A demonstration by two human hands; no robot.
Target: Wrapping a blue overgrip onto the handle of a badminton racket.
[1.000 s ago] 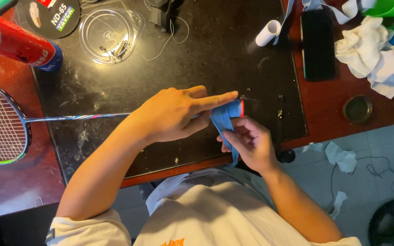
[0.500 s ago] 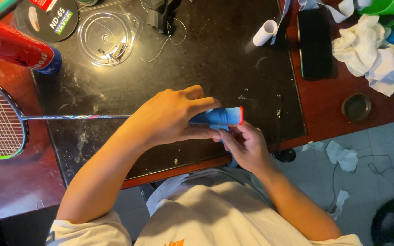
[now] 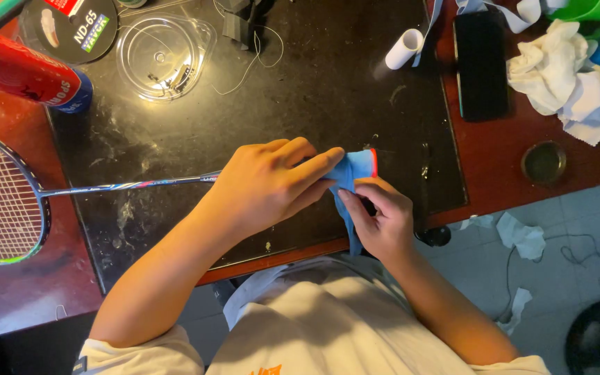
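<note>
Blue grip tape [image 3: 353, 182] now slack off handle; L hand [image 3: 272, 184] clamps racket [image 3: 8, 198], R hand [image 3: 380, 219] pinches tape.

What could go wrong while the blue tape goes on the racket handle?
The blue grip tape hangs loose below the right hand, so it might twist or wrinkle. The left hand alone steadies the racket, whose head pokes past the table edge and could get bumped.

Badminton racket [image 3: 8, 198] lies level across the desk, blue tape [image 3: 351, 182] part-wound round its handle.
</note>
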